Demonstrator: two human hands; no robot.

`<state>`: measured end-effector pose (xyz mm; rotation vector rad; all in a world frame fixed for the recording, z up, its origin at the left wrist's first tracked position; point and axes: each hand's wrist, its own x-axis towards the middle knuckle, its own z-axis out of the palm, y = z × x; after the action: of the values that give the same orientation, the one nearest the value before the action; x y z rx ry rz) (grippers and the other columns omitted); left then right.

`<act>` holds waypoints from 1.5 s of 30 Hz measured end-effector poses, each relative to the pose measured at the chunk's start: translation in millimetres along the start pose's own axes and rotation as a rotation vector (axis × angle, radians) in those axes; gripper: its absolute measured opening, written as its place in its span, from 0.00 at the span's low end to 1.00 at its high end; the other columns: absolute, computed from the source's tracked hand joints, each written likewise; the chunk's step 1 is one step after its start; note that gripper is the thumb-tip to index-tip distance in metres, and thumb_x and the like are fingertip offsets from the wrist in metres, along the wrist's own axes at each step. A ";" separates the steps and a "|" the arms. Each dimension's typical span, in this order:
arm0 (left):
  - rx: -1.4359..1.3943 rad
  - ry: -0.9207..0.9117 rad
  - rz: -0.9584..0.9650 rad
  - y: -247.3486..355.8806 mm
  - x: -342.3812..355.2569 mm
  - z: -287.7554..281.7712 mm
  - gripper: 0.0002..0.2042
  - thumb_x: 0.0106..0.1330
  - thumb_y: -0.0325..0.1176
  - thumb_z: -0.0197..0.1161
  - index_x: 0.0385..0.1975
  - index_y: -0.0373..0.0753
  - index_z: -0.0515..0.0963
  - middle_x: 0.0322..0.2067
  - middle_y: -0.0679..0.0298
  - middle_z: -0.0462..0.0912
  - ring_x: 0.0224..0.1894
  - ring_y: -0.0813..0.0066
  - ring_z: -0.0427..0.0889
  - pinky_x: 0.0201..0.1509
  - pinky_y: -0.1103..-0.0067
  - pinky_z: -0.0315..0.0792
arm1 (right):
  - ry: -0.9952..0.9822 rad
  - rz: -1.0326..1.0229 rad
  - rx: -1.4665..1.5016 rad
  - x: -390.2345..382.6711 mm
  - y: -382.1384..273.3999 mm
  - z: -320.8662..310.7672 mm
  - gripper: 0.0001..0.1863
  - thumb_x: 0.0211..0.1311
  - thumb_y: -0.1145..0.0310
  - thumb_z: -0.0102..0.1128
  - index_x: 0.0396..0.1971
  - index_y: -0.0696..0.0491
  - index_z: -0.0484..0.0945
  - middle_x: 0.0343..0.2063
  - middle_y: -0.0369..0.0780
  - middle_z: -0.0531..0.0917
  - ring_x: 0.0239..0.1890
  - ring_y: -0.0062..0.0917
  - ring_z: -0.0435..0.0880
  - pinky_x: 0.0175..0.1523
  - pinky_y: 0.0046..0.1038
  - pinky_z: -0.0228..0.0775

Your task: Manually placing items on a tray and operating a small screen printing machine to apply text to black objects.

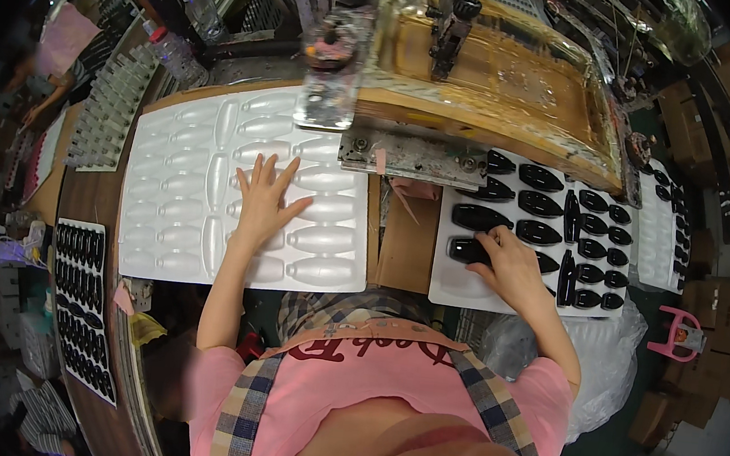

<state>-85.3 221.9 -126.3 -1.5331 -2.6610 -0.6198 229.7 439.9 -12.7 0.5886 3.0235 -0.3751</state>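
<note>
**Hands on two trays**

Left hand lies open, fingers spread flat on empty white moulded tray on bench. Right hand curls over black oval piece in white tray holding black pieces; grip unclear.

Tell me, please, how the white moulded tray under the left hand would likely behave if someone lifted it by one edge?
The white moulded tray looks thin and vacuum-formed, so it would probably flex and sag. Its pockets appear empty, so it is likely very light and may slide easily. The left hand rests flat on it, perhaps steadying it. The right hand is at the black pieces.
</note>
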 end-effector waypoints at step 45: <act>-1.152 0.704 -0.289 -37.1 150.0 23.6 0.08 0.56 0.29 0.58 0.32 0.30 0.76 0.28 0.62 0.79 0.28 0.81 0.76 0.33 0.85 0.71 | 0.268 -0.097 0.275 139.4 -39.0 -27.6 0.23 0.50 0.59 0.59 0.40 0.62 0.70 0.37 0.49 0.75 0.41 0.32 0.73 0.47 0.26 0.61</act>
<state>-190.0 337.9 -130.2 -0.6380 -1.9363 -2.4096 86.0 462.4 11.3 0.5471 3.2914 -0.7866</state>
